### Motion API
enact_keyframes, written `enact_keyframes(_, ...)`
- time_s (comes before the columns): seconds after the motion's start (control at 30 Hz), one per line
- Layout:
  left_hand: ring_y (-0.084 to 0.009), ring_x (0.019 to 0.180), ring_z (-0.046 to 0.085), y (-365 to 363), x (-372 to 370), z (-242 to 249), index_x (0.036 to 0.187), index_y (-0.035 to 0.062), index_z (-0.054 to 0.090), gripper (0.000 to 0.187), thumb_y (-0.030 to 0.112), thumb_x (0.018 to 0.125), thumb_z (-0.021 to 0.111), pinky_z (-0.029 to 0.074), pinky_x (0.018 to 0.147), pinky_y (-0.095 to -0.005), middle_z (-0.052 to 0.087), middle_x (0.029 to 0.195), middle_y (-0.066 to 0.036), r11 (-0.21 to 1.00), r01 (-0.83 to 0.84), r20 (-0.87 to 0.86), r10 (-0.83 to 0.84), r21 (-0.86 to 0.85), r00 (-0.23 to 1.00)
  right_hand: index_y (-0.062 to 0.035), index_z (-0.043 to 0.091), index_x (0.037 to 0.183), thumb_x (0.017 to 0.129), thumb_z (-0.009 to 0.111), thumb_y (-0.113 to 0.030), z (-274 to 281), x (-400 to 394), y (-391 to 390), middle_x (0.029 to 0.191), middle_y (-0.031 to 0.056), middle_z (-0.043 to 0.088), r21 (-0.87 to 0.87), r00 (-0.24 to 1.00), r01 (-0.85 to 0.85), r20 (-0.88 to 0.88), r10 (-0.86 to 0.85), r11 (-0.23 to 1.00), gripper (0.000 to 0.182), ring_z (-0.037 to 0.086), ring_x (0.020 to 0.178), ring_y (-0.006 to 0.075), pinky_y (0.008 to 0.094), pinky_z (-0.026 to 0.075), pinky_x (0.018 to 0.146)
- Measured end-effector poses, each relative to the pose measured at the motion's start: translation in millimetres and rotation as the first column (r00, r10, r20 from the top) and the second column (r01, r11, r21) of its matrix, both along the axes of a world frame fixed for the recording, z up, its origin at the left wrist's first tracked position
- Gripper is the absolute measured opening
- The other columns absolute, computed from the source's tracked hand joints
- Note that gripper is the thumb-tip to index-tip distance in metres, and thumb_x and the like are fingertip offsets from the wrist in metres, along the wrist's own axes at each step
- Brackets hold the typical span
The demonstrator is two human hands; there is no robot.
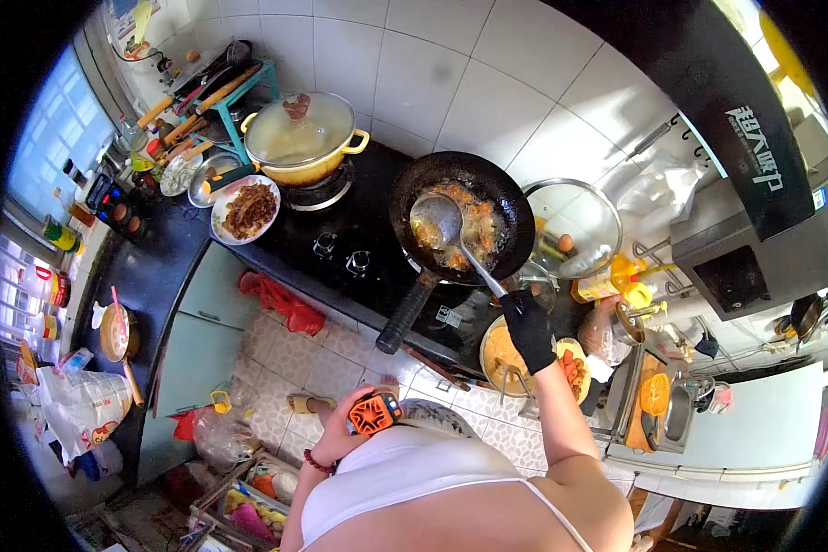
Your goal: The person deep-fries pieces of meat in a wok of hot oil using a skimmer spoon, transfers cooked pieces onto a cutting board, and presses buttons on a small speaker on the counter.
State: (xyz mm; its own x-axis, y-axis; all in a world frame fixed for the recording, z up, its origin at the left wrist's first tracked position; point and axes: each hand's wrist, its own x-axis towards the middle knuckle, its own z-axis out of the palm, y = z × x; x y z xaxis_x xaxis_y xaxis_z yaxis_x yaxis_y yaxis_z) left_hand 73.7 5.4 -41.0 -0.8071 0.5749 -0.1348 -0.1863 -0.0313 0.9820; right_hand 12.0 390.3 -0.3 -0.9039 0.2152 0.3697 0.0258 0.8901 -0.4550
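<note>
My right hand (528,329), in a black glove, is closed around the handle of a metal ladle (438,213). The ladle's round bowl rests within a dark wok (509,189), among browned pieces frying in bubbling oil. The wok sits on the stove with its black handle (403,317) pointing toward me. Low in front of my body, my left hand (339,432) is wrapped round a small orange-and-black device with a grille (374,414); its fingers are partly hidden. Beneath my right wrist stand a bowl of orange-brown batter (501,354) and a plate of orange pieces (572,370).
Left of the wok, a lidded yellow pot (305,166) occupies another burner, beside a plate of browned food (246,210). A glass lid (572,225) and an oil bottle (607,281) stand right of the wok. The range hood (745,258) overhangs at right.
</note>
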Motion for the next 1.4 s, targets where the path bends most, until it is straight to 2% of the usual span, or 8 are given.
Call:
enact_keyframes(0.17,-0.0218,0.128,0.041,4.7,2.4,6.8,0.134,0.0070,0.042,0.078,-0.002,0.066,0.078,0.035,0.105,-0.0342,0.040,0.139,-0.012,1.000,-0.013,0.071,0.011,0.029,0.997,-0.0068,0.062,0.087,0.089,0.057,-0.026,-23.4,3.8,30.7,0.055,-0.0010,0.047,-0.477,0.961,-0.176,0.105,0.255,0.861,0.020,0.042,0.043,0.0074,0.0249,0.029,0.040)
enact_keyframes(0.4,-0.0194,0.124,0.044,10.2,1.3,-3.6,0.135,0.0052,0.039,0.079,-0.002,0.067,0.078,0.038,0.103,-0.0326,0.044,0.135,-0.010,1.000,-0.011,-0.038,0.010,-0.029,0.999,-0.0065,0.066,0.098,0.071,0.059,-0.003,-16.2,2.0,32.6,0.077,0.0160,0.063,-0.237,0.997,-0.032,0.062,0.048,0.971,0.028,0.061,0.065,0.0313,0.0383,0.047,0.056)
enact_keyframes(0.53,-0.0178,0.119,0.049,12.9,-2.5,-1.2,0.136,0.0055,0.038,0.078,-0.001,0.069,0.077,0.041,0.100,-0.0316,0.049,0.129,-0.009,0.999,0.022,-0.003,-0.022,-0.043,1.000,-0.0063,0.066,0.101,0.076,0.059,-0.005,38.0,3.7,5.8,0.081,0.0162,0.065,-0.810,0.962,0.265,0.184,-0.202,0.524,0.026,0.062,0.067,0.0312,0.0380,0.048,0.058)
enact_keyframes(0.7,-0.0174,0.115,0.052,15.3,-5.5,4.2,0.136,0.0062,0.038,0.077,-0.002,0.070,0.077,0.043,0.097,-0.0312,0.052,0.126,-0.009,0.998,0.034,-0.002,-0.034,-0.051,0.999,-0.0068,0.066,0.104,0.084,0.059,-0.013,-70.3,-8.3,54.6,0.079,0.0151,0.065,-0.261,0.996,0.087,0.021,-0.084,0.961,0.022,0.063,0.065,0.0285,0.0363,0.047,0.058)
enact_keyframes(0.97,-0.0201,0.123,0.045,11.5,-6.4,-2.6,0.131,0.0052,0.045,0.073,0.003,0.066,0.079,0.036,0.104,-0.0323,0.046,0.133,-0.010,0.999,-0.022,0.095,0.024,-0.027,0.995,-0.0117,0.062,0.081,0.090,0.057,-0.026,-51.7,-1.3,54.0,0.051,-0.0048,0.042,-0.562,0.996,-0.052,-0.086,0.004,0.825,0.018,0.038,0.040,0.0059,0.0218,0.023,0.038)
enact_keyframes(1.13,-0.0175,0.117,0.051,9.4,-12.5,-2.0,0.137,0.0053,0.036,0.079,-0.001,0.069,0.077,0.042,0.098,-0.0314,0.051,0.127,-0.010,0.995,0.025,-0.058,-0.031,-0.094,0.998,-0.0089,0.062,0.082,0.091,0.055,-0.026,32.9,1.5,6.6,0.053,-0.0031,0.045,-0.871,0.971,0.212,0.139,-0.192,0.442,0.021,0.038,0.040,0.0061,0.0226,0.024,0.038)
enact_keyframes(1.23,-0.0178,0.118,0.050,11.0,-15.7,2.8,0.136,0.0051,0.037,0.078,-0.002,0.069,0.077,0.041,0.100,-0.0318,0.050,0.129,-0.010,0.997,0.042,-0.058,-0.046,-0.062,0.997,-0.0063,0.065,0.093,0.080,0.058,-0.008,-18.8,2.1,37.1,0.072,0.0112,0.061,-0.345,0.996,0.077,0.075,-0.055,0.935,0.015,0.058,0.059,0.0243,0.0343,0.043,0.051)
enact_keyframes(1.4,-0.0182,0.119,0.049,10.6,-15.8,-0.8,0.136,0.0042,0.037,0.078,0.000,0.070,0.077,0.040,0.100,-0.0322,0.049,0.130,-0.010,0.998,0.043,-0.036,-0.045,-0.051,0.998,-0.0056,0.065,0.090,0.086,0.057,-0.017,-14.2,0.2,40.3,0.064,0.0053,0.056,-0.556,0.978,0.163,0.198,-0.061,0.815,0.015,0.051,0.052,0.0162,0.0298,0.038,0.047)
